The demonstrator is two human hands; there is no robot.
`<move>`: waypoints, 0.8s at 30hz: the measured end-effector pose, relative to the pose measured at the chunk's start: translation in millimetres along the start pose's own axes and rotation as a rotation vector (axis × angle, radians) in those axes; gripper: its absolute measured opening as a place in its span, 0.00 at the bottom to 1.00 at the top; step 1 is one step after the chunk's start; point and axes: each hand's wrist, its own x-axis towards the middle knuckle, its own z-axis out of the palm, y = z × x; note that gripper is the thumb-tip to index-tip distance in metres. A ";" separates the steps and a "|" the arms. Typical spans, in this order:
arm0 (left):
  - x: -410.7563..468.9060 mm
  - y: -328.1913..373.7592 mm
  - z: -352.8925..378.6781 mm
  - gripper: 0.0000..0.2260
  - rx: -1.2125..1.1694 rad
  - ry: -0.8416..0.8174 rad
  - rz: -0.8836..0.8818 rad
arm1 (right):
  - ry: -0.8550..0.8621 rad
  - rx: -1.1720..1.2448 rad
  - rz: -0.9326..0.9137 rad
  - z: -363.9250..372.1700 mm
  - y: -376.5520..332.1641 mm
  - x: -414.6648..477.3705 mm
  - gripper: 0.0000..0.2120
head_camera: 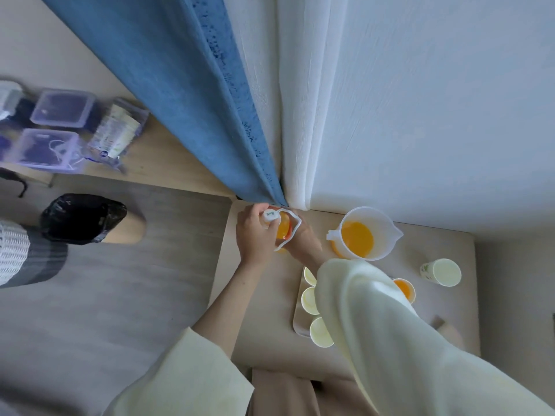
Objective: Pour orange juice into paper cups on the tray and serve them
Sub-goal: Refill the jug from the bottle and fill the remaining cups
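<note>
An orange juice bottle (283, 230) with a white carry handle stands at the table's far left corner. My left hand (253, 234) grips its white cap (270, 215). My right hand (303, 237) holds the bottle's body from the right. To the right stands a clear plastic jug (365, 234) holding orange juice. A pale tray (298, 321) carries three empty paper cups (310, 300) along its left side and a cup filled with juice (404, 289) at its right. My right sleeve hides most of the tray.
Another empty paper cup (441, 272) stands off the tray at the right. Blue and white curtains (210, 100) hang right behind the table. Left of the table are a black-lined bin (81, 217) and, further back, plastic containers (63, 108) on a wooden shelf.
</note>
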 end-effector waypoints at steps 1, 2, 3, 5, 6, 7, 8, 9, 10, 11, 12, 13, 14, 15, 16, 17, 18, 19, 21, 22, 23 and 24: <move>2.6 2.5 -1.0 0.13 0.059 -0.019 0.028 | 0.004 -0.007 -0.002 -1.1 -0.1 -0.3 0.32; 5.3 4.9 -1.9 0.13 0.121 -0.032 0.050 | 0.006 -0.014 0.000 -1.6 0.0 -0.8 0.33; 7.5 6.6 -3.0 0.12 0.177 -0.038 0.064 | 0.007 -0.018 0.003 -2.1 -1.2 -2.3 0.33; 10.2 8.1 -5.4 0.10 0.249 -0.045 0.067 | 0.020 -0.024 0.001 -1.1 -2.0 -2.3 0.36; 10.6 8.1 -6.3 0.09 0.274 -0.054 0.064 | 0.017 -0.021 0.010 -0.7 -2.4 -2.7 0.37; 10.2 8.6 -6.9 0.08 0.296 -0.065 0.064 | 0.011 -0.020 0.014 0.3 -1.9 -2.8 0.38; 10.0 9.6 -7.2 0.07 0.314 -0.075 0.065 | -0.002 -0.024 0.020 0.7 -1.8 -3.3 0.38; 10.1 10.9 -7.1 0.07 0.332 -0.083 0.071 | -0.010 -0.027 0.022 0.2 -2.2 -4.2 0.38; 10.4 12.5 -7.4 0.08 0.344 -0.091 0.077 | -0.010 -0.021 0.025 -0.5 -3.1 -4.9 0.37; 11.5 14.3 -8.2 0.09 0.357 -0.108 0.090 | -0.009 -0.011 0.024 0.0 -2.6 -3.8 0.37; 13.1 15.8 -9.4 0.10 0.383 -0.145 0.109 | -0.012 -0.005 0.028 1.3 -1.2 -2.3 0.37; 14.7 17.0 -11.7 0.12 0.426 -0.203 0.137 | -0.012 0.005 0.028 2.9 0.8 -1.1 0.36; 17.1 18.0 -14.6 0.14 0.478 -0.276 0.169 | -0.012 0.010 0.034 5.3 3.6 0.4 0.37; 19.8 18.5 -17.7 0.15 0.519 -0.347 0.199 | -0.014 0.011 0.038 7.3 5.4 1.3 0.38; 22.3 18.3 -20.8 0.15 0.534 -0.409 0.223 | -0.016 0.011 0.043 8.1 5.1 0.8 0.38; 22.7 19.0 -23.9 0.14 0.518 -0.451 0.246 | -0.018 0.014 0.046 7.3 2.3 -0.8 0.39; 21.1 20.0 -26.3 0.12 0.460 -0.467 0.280 | -0.019 0.016 0.046 5.2 -1.5 -2.8 0.39; 18.9 19.9 -27.9 0.10 0.359 -0.455 0.299 | -0.017 0.016 0.045 3.4 -4.2 -3.7 0.39; 14.8 21.9 -30.3 0.08 0.149 -0.366 0.247 | -0.033 0.006 0.051 2.2 -5.1 -2.9 0.37; 14.9 23.5 -30.9 0.08 0.103 -0.316 0.198 | -0.032 -0.003 0.046 3.3 -3.4 -2.1 0.36; 16.8 24.8 -31.1 0.07 0.117 -0.275 0.161 | -0.023 -0.004 0.035 4.4 -1.1 -1.3 0.36; 19.9 26.0 -29.7 0.08 0.207 -0.240 0.145 | -0.015 -0.002 0.035 6.4 1.8 0.2 0.36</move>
